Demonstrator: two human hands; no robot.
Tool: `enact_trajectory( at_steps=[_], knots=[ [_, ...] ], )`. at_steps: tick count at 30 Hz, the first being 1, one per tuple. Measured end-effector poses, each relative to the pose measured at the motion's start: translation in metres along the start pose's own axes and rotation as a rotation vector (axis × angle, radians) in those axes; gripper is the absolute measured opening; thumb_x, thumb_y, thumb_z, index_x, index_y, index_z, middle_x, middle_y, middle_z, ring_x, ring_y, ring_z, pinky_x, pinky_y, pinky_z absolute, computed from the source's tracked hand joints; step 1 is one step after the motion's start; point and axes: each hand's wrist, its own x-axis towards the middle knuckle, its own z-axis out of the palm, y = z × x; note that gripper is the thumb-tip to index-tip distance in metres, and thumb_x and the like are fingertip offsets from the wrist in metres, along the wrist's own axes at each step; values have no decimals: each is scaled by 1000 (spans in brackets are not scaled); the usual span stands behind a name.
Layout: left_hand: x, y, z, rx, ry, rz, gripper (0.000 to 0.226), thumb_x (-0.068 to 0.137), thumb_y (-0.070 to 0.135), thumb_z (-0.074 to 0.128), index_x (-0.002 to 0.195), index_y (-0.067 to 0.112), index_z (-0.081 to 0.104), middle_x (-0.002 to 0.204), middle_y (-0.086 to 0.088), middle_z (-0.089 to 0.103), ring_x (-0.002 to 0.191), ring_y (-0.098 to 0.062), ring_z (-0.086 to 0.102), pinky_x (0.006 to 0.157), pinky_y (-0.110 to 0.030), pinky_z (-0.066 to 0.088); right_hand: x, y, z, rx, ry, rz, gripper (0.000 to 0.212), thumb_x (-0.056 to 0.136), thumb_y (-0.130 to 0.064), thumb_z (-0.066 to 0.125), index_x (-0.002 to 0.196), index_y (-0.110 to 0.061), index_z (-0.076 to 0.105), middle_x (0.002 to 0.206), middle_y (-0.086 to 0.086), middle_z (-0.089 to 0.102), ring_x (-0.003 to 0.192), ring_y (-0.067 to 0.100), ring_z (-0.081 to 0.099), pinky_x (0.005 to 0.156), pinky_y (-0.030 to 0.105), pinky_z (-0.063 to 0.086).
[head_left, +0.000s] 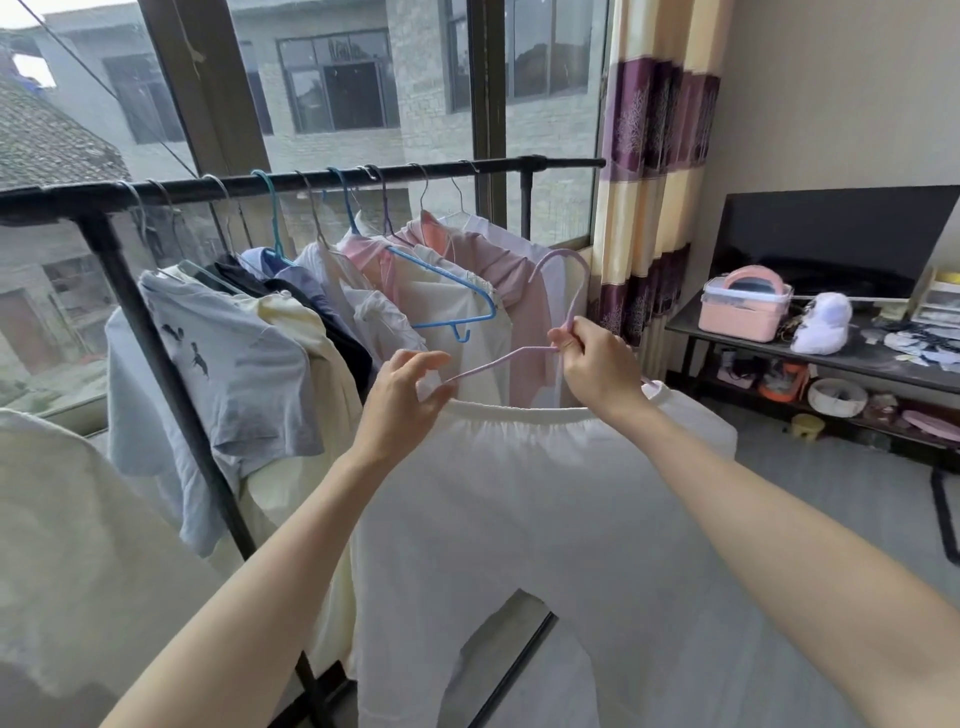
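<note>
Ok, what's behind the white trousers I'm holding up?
Behind the white trousers, hung clothes on the black rack show above the waistband; a black lower bar shows between the legs. The clothes' lower parts are covered.

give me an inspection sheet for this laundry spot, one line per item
surface: black metal clothes rail, crowded with hung garments; low black bench at right
job's things: pale lilac plastic hanger held off the rail, white elastic-waist trousers hanging from it
clutter: pink lidded box and white soft object on the bench; small items on its lower shelf
grippers: left hand pinches the hanger's left end at the waistband; right hand grips its neck below the hook
cables: one thin wire outside the window
surroundings: large window, cream-and-purple striped curtain, dark television screen
</note>
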Motion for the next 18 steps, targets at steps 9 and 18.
enact_trajectory(
  at_steps=[9,18],
  knots=[
    [-4,-6,-2,96,99,149,4,80,14,69,82,13,72,91,-2,68,76,-24,65,69,-34,51,3,9,-6,-35,21,90,32,96,-34,43,89,-7,59,93,16,68,91,40,57,74,41,41],
    [-16,3,20,182,-129,156,45,78,16,72,120,19,56,134,-5,44,117,-24,49,96,-38,35,1,13,-10,-71,-9,112,32,96,-36,42,87,-11,59,95,12,68,93,38,57,75,38,40]
  ],
)
